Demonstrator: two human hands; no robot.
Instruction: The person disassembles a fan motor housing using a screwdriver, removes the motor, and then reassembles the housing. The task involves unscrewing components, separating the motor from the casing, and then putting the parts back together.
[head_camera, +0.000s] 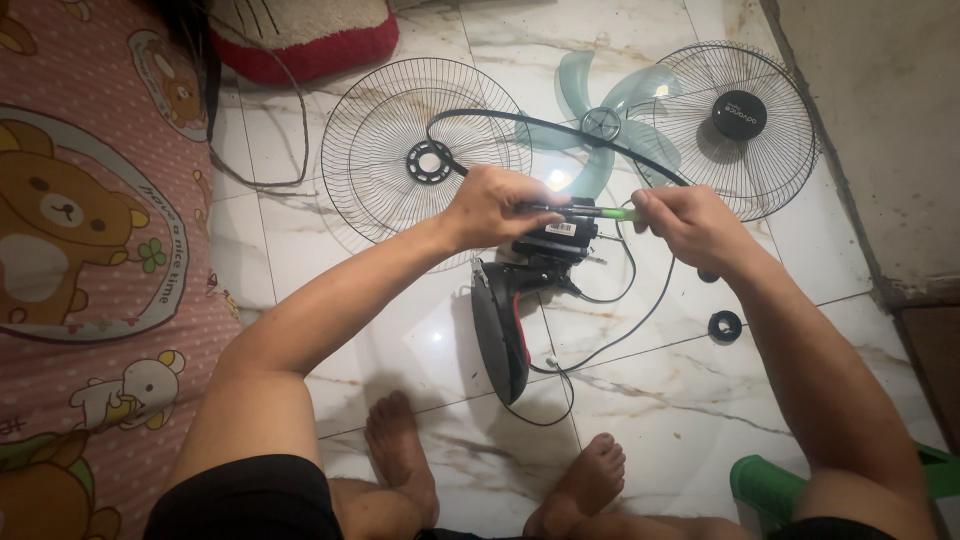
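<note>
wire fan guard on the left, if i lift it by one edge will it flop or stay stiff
The round wire fan guard lying flat on the tiled floor would probably stay fairly stiff, since thin spokes join an outer ring. It looks light and mostly open. Set on edge, it would likely roll.

I hold the black fan motor unit upright over the marble floor, its dark rounded rear housing with a red stripe hanging below, thin black wires trailing from it. A screwdriver with a green handle lies level across the motor's top, its tip pointing left.
</note>
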